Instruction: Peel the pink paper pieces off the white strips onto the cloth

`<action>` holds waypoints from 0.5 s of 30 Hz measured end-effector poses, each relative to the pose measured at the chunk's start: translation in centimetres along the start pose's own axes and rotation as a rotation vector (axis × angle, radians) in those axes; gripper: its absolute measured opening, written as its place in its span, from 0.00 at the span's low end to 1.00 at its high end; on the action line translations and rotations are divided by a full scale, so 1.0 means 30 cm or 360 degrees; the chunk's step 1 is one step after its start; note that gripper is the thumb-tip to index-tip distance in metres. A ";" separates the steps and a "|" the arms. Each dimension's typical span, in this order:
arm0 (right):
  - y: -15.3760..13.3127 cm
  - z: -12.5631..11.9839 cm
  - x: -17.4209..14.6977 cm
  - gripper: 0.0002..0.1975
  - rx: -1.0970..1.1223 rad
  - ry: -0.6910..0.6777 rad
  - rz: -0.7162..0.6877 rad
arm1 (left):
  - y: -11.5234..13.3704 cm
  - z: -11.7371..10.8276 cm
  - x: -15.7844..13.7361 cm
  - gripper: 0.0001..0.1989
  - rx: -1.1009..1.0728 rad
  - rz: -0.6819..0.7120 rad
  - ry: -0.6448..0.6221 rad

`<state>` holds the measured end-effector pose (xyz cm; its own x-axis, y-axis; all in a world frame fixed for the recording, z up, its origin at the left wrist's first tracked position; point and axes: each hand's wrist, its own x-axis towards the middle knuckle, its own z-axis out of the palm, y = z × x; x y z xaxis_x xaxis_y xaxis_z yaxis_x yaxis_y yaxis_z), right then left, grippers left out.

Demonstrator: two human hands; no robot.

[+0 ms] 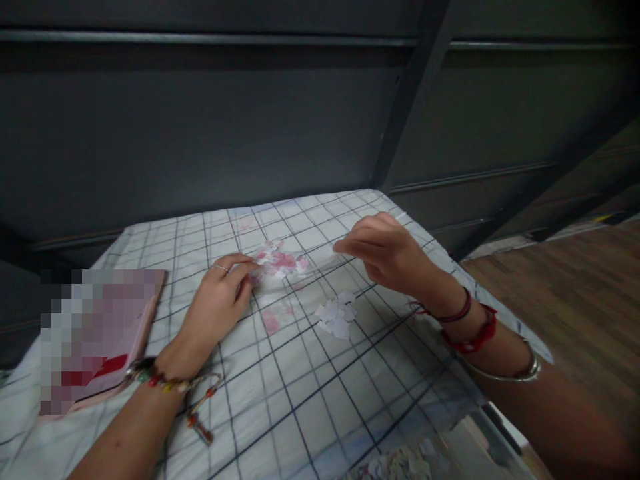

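Pink and white scraps (280, 260), like torn paper, sit in what looks like a clear plastic bag (320, 261) on the checked cloth. My left hand (225, 287) rests at the left end of it, fingers curled and pinching its edge. Raised slightly at the right end, my right hand (383, 253) has thumb and fingers closed on the see-through film, which stretches between both hands. Nearer me lies a small pile of white paper scraps (337, 315). Left of that pile, a few pink pieces (271, 320) lie on the cloth or under film; I cannot tell which.
A tablet-like thing in a pink case (145, 333), partly blurred out, lies at the left. The checked cloth (320, 420) covers the table. At the front edge, a clear container (465, 447) holds many scraps. A dark panelled wall (210, 133) stands behind; wooden floor (565, 287) shows right.
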<state>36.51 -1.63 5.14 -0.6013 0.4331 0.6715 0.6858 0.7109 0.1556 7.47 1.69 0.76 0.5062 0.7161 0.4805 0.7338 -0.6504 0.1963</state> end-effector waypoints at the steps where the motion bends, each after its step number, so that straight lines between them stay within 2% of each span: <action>1: -0.005 0.000 0.002 0.19 0.0022 -0.0023 -0.0040 | 0.000 0.000 0.001 0.15 -0.0001 0.0002 0.0002; 5: -0.018 -0.010 0.008 0.18 0.0117 0.0017 -0.0131 | 0.000 0.001 0.003 0.14 0.0004 0.0001 0.0004; 9: -0.018 -0.011 0.012 0.17 0.0015 0.0104 -0.0110 | 0.002 0.001 0.005 0.14 0.0028 0.0011 -0.0020; 12: -0.027 -0.009 0.019 0.16 -0.0087 0.0066 -0.0137 | 0.004 0.001 0.006 0.15 0.0033 0.0017 -0.0011; 15: -0.040 -0.017 0.026 0.16 -0.0039 0.0016 -0.0196 | 0.002 0.001 0.007 0.15 0.0035 0.0016 -0.0024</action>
<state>35.42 -2.45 5.85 -0.6776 0.3378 0.6533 0.6170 0.7446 0.2549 7.64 1.80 0.83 0.5203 0.7134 0.4695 0.7383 -0.6520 0.1726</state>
